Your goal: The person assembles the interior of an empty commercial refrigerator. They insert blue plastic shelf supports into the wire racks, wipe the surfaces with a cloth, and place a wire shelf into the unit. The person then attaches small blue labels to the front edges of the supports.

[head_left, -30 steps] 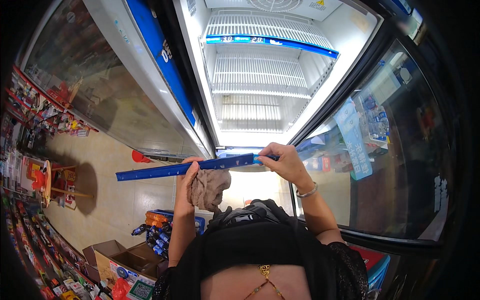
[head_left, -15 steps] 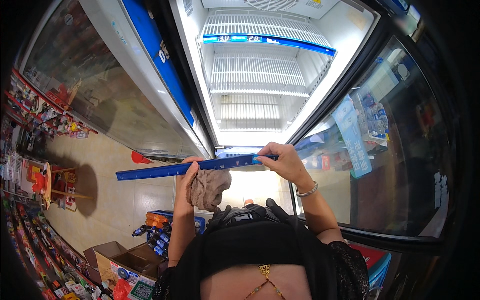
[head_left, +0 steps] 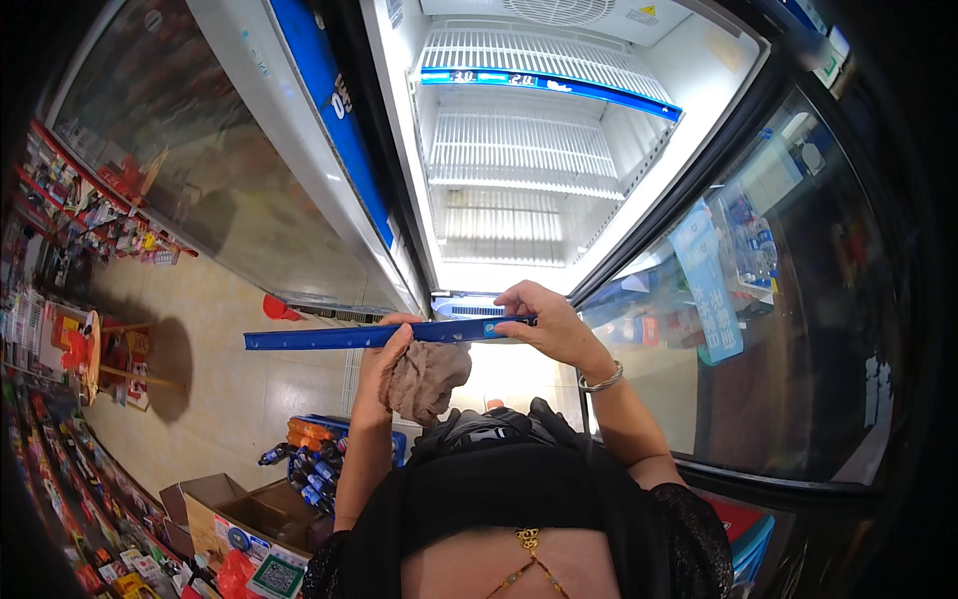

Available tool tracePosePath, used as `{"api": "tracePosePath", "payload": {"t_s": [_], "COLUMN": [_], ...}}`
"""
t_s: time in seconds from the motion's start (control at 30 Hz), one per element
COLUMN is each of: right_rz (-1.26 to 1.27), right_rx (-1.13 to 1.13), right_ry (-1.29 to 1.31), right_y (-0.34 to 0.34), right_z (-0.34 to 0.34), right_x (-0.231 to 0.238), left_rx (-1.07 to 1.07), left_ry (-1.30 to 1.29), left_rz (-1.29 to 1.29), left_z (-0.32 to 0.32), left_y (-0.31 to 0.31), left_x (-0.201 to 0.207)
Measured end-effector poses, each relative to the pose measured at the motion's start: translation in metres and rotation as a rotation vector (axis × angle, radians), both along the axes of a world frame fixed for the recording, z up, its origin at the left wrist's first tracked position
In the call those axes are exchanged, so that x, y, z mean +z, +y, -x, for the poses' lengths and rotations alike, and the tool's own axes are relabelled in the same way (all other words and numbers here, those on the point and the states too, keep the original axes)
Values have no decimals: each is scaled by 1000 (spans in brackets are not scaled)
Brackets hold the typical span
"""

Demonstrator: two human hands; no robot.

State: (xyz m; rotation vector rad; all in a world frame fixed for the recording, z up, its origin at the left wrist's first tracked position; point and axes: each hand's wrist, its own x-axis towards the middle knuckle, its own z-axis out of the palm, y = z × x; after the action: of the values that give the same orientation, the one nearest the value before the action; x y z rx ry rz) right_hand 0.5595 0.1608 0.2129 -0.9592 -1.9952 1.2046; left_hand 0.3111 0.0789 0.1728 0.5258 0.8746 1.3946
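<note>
Head view. No change is noted against the earlier frame: one long, flat blue plastic strip (head_left: 384, 335) is held level as before, in front of the open cooler (head_left: 519, 215). Its middle is gripped by the left hand (head_left: 384, 359), together with one crumpled brown cloth (head_left: 429, 377). Its right end is pinched by the right hand (head_left: 547, 324). White wire shelves, ribbed, are seen inside; three are counted.

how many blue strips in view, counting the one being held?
2. One blue strip is held level in both hands, the left hand also holding a brown cloth. The other blue strip is mounted on the upper shelf of the open cooler. Others may be hidden.
</note>
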Motion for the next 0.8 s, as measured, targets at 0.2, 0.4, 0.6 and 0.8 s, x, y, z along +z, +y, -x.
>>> {"api": "tracePosePath", "payload": {"t_s": [0.2,0.4,0.6,0.8], "right_rz": [133,-61,20,-34], "right_rx": [79,128,223,297], "right_ry": [-58,-292,-448,-493], "right_y": [6,19,25,21], "right_z": [16,26,35,51], "right_x": [-7,-17,-5,-9], "left_rx": [-44,-132,-238,-367], "left_ry": [18,90,254,387], "left_rz": [-8,-28,-65,-100], "left_z": [-1,3,12,4], "left_y": [1,5,8,9], "left_x": [1,-6,-15,-12]}}
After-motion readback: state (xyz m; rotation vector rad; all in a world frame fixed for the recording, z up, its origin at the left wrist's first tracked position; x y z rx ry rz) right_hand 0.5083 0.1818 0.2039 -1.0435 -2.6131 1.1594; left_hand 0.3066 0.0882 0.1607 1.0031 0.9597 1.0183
